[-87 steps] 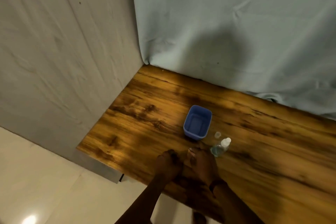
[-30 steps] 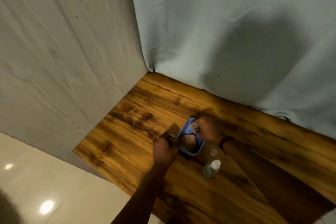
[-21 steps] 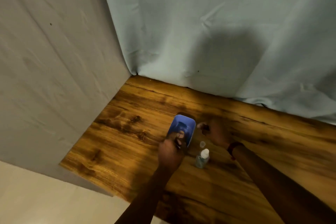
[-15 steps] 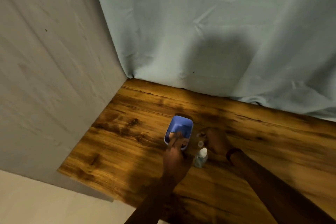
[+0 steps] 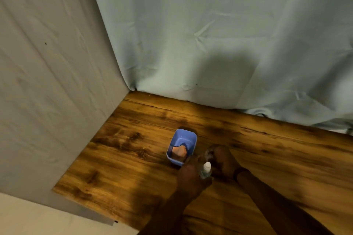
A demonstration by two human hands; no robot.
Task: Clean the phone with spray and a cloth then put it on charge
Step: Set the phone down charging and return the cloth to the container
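Looked like the wrap-up of the cleaning step. The left hand [image 5: 189, 174] was wrapped around the small spray bottle [image 5: 206, 170] on the wooden table [image 5: 133, 158]. The right hand [image 5: 221, 160] sat just beside it near the nozzle; couldn't tell if it was gripping anything, too dark. A tan cloth [image 5: 179, 151] lay in the blue tub [image 5: 181, 147]. No phone or charger visible, so the next move probably calls for finding both. Room-wise: the table's left edge was well off, the curtain [image 5: 210, 44] blocked the back, with plenty of bare wood to the right.
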